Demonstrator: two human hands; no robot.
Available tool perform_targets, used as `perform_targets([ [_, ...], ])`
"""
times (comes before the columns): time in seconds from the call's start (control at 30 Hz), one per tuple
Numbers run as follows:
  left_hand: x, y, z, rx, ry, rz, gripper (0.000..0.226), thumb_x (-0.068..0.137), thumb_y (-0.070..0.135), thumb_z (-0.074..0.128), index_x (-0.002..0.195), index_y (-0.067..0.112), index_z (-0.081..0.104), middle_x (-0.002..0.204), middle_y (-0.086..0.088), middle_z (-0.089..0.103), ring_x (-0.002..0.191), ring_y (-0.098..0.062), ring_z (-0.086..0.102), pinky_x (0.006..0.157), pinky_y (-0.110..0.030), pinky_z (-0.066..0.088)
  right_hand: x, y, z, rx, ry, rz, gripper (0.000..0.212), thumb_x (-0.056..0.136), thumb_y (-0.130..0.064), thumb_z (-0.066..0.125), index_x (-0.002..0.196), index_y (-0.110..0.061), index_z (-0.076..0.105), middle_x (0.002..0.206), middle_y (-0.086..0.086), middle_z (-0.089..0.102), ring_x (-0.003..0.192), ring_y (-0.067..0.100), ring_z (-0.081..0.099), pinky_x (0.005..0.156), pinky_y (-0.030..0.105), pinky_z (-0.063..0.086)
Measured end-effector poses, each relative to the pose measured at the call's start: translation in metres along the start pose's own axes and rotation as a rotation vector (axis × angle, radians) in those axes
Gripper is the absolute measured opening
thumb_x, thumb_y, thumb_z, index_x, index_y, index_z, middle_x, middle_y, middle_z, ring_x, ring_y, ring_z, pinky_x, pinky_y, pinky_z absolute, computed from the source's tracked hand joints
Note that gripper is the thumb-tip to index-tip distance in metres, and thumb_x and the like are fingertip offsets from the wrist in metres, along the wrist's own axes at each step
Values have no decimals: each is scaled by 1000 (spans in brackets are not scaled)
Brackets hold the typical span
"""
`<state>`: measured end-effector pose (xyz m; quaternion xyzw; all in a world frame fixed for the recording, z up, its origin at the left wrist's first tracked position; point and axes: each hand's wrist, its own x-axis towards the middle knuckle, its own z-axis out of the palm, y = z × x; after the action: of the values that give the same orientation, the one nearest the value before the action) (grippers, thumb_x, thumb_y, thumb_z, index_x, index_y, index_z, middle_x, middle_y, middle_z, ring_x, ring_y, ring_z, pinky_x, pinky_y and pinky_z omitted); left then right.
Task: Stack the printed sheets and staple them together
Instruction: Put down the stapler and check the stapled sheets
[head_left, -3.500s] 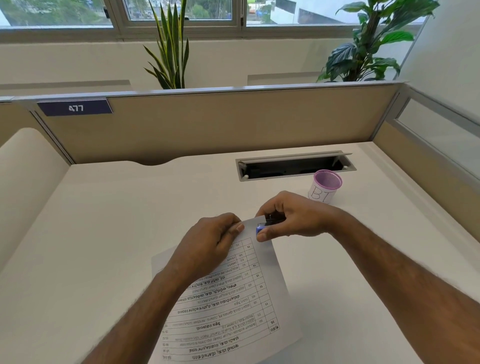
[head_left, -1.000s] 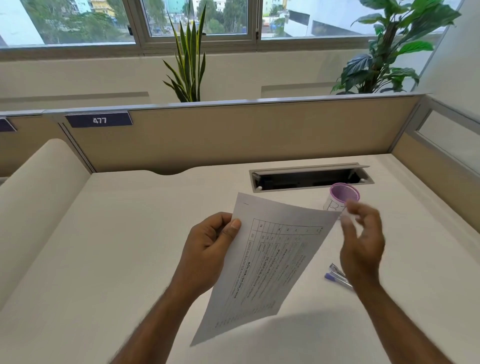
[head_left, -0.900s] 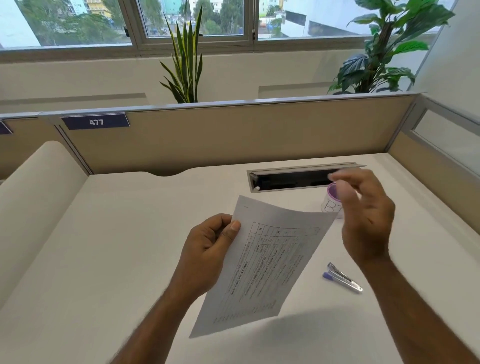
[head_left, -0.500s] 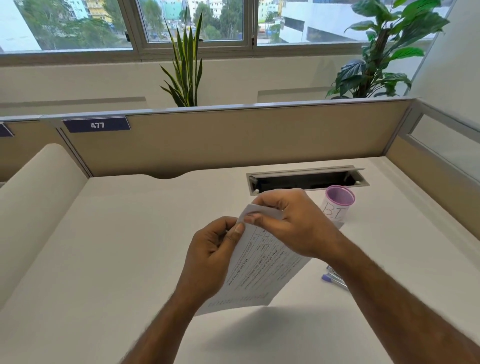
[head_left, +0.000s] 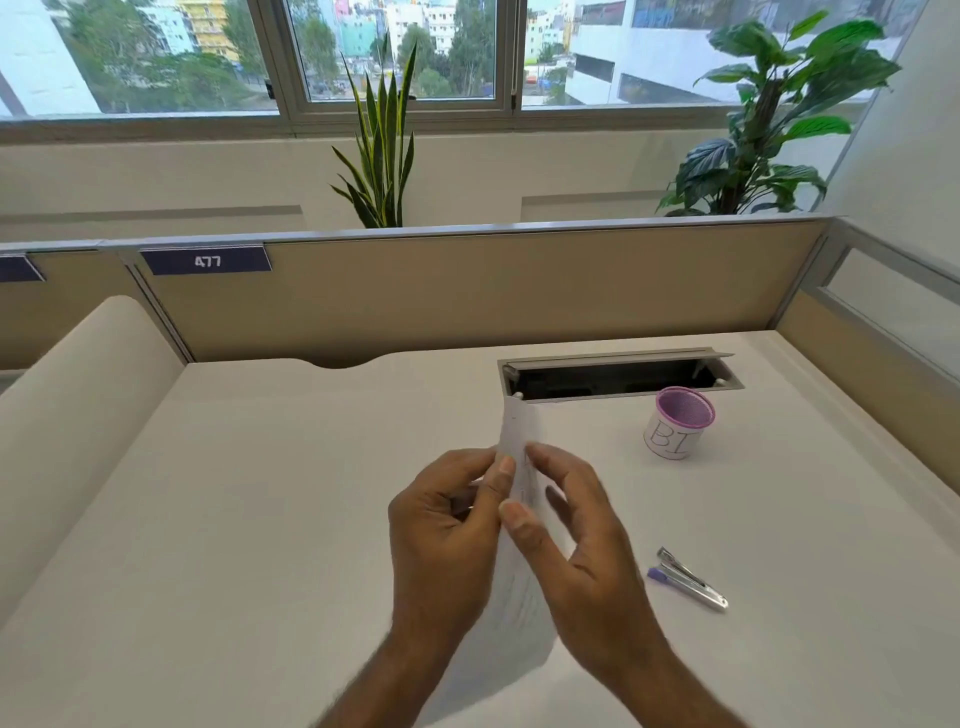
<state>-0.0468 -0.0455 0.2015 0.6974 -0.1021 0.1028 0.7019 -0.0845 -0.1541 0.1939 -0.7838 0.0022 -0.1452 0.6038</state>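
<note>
The printed sheets (head_left: 519, 613) are held up off the desk, turned nearly edge-on to me, so the print is hardly readable. My left hand (head_left: 441, 535) pinches their upper part between thumb and fingers. My right hand (head_left: 576, 545) is against the other side of the sheets, thumb pressed on them and fingers spread. A small silver stapler with a purple tip (head_left: 685, 578) lies on the desk to the right of my right hand, untouched.
A purple-rimmed cup marked "BI" (head_left: 678, 423) stands at the back right, in front of an open cable slot (head_left: 618, 376). Beige partition walls (head_left: 467, 291) close off the white desk (head_left: 234, 519) at the back and right; a curved panel rises at the left.
The stapler went from my right hand to the desk. The sheets were lifted by my left hand, and my right hand came back to them and turned them edge-on.
</note>
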Motion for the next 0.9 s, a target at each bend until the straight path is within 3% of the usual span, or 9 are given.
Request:
perform_targets([
  [0.1,-9,3,12,90,-41,89,29,88,37,62,110,25,75,116,11,73,109,-12,68,79,-33,62,-5,-3,3,274,-52,75,75,69,-78,55,134,-43,43,131,-28,56,124,-2,53,96,17,49],
  [0.17,-17,7,19,236,-66,191,44,89,55,49,117,28,71,130,18,64,118,-1,59,92,-19,54,-3,-8,1,381,-30,105,80,66,-79,57,134,-38,47,129,-22,61,122,1,57,95,18,51],
  [0.23,-20,7,24,348,-110,254,46,92,55,41,121,31,67,138,22,56,119,-1,56,96,-12,46,0,-9,-3,489,30,151,76,67,-75,60,128,-30,54,121,-15,68,116,5,63,87,17,54],
  [0.37,-21,2,24,500,-127,361,40,91,44,48,124,28,65,141,18,54,120,-2,54,100,-13,45,8,-7,-11,548,162,217,51,75,-62,59,114,-28,65,108,-7,75,106,15,70,78,24,59],
  [0.47,-21,-2,23,531,-108,436,37,87,48,54,120,33,61,137,15,57,119,1,51,98,-21,47,11,-5,-19,633,153,297,33,86,-35,47,109,-20,66,94,-3,78,92,18,74,62,22,59],
  [0.57,-21,-1,22,590,-57,435,37,80,51,57,114,37,56,128,14,50,116,9,42,95,-17,40,14,-6,-21,848,94,399,35,93,-26,45,118,-9,62,101,12,76,91,29,74,68,34,62],
  [0.7,-3,-3,0,631,137,341,54,77,51,59,123,22,53,132,-1,47,127,-14,43,103,-24,30,21,1,-23,971,49,396,36,87,-22,50,113,-5,68,115,24,70,102,38,69,86,45,59],
  [0.8,26,-15,-34,613,260,40,84,72,63,55,138,13,38,148,-11,37,138,-24,35,110,-38,27,24,6,-26,922,68,398,33,82,-22,53,105,-11,75,113,18,72,103,35,70,89,48,57],
  [0.9,42,-22,-59,289,151,-306,73,78,64,62,134,21,42,130,-5,61,108,-17,63,86,-36,51,26,12,-28,882,80,411,36,82,-21,54,112,-10,71,118,18,71,113,38,65,100,54,48],
])
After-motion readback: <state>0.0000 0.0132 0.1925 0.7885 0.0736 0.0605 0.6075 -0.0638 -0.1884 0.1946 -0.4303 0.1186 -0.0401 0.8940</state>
